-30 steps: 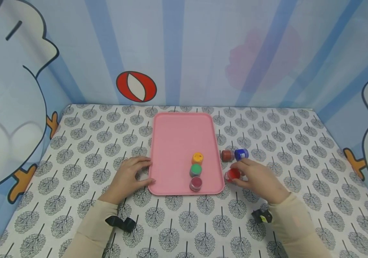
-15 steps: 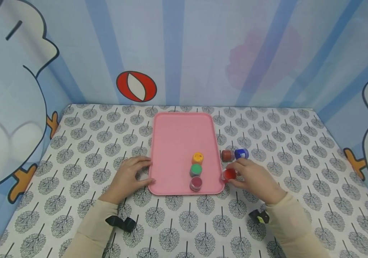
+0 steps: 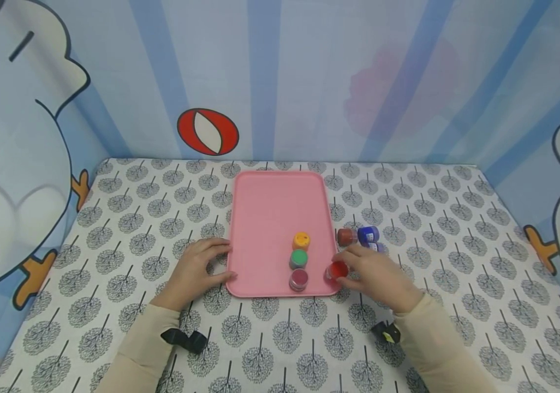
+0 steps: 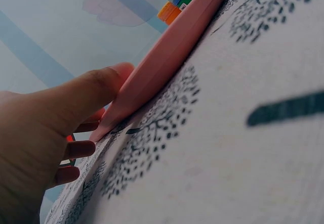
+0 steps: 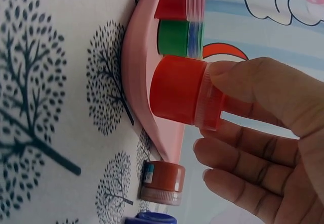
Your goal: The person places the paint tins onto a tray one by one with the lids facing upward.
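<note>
My right hand (image 3: 377,275) pinches a small red paint jar (image 5: 179,90) by its lid end, between thumb and forefinger; the other fingers curve loosely behind. The jar overlaps the right rim of the pink tray (image 3: 265,213), near its front corner. On the tray a yellow-orange jar (image 3: 302,240), a green jar (image 3: 298,258) and a dark red jar (image 3: 298,279) stand in a row. At the tray's left edge rests my left hand (image 3: 194,273), thumb and fingertips spread apart along the rim. In the left wrist view the thumb touches the tray's side.
Right of the tray a brown jar (image 3: 346,237) and a blue jar (image 3: 369,234) lie on their sides. A purple-blue jar (image 3: 376,247) shows partly behind my right hand. A tree-print cloth (image 3: 260,349) covers the table, and a patterned curtain (image 3: 299,82) hangs behind it.
My right hand has carried the red jar leftward, from the cloth beside the tray to over its right rim. The purple-blue jar has come into view behind it. My left hand stays put.
</note>
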Motion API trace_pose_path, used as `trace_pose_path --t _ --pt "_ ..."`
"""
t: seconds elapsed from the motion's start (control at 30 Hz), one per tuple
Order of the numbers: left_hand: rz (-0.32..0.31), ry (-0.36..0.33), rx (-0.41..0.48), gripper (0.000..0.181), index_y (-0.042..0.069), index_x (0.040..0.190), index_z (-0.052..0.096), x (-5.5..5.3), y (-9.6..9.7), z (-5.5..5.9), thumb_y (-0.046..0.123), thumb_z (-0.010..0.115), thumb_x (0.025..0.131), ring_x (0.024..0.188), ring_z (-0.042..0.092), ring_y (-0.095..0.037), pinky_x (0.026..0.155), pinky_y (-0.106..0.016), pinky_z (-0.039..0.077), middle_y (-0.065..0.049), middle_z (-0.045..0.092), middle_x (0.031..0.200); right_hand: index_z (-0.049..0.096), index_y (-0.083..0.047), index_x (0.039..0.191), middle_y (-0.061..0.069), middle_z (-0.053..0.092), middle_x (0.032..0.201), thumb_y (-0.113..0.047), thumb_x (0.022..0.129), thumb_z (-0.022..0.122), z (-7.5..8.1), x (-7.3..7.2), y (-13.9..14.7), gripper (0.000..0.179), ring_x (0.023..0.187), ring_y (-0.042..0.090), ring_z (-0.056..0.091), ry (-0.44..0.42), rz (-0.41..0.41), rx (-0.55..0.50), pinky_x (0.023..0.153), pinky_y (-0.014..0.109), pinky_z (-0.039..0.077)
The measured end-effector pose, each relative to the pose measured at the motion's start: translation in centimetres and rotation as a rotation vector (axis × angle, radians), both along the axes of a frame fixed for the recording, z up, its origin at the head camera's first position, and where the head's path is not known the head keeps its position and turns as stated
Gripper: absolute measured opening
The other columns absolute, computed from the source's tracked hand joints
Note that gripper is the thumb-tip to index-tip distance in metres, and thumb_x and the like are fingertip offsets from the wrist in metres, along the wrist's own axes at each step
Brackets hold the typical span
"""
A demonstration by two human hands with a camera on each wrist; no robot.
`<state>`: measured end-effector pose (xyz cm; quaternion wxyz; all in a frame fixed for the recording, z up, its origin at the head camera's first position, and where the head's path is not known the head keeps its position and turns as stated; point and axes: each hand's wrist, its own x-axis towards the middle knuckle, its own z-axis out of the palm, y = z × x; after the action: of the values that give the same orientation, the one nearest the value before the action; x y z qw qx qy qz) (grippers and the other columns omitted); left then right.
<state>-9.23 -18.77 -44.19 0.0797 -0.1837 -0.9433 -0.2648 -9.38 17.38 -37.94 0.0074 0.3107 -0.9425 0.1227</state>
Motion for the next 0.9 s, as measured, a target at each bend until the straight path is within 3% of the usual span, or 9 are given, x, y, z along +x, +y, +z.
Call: trace_pose_path --t 0.9 --pt "-0.002 0.005 0.014 0.057 0.007 0.119 0.065 -0.1 0.1 0.0 0.035 0.082 0.072 0.125 0.052 -0.032 0.11 -0.054 0.036 -0.008 0.061 0.131 0.069 -0.01 0.104 -0.002 0.066 0.093 -0.027 0.078 0.078 -1.0 0.1 -1.3 0.033 0.08 0.008 0.064 0.028 0.111 0.023 0.073 0.022 0.057"
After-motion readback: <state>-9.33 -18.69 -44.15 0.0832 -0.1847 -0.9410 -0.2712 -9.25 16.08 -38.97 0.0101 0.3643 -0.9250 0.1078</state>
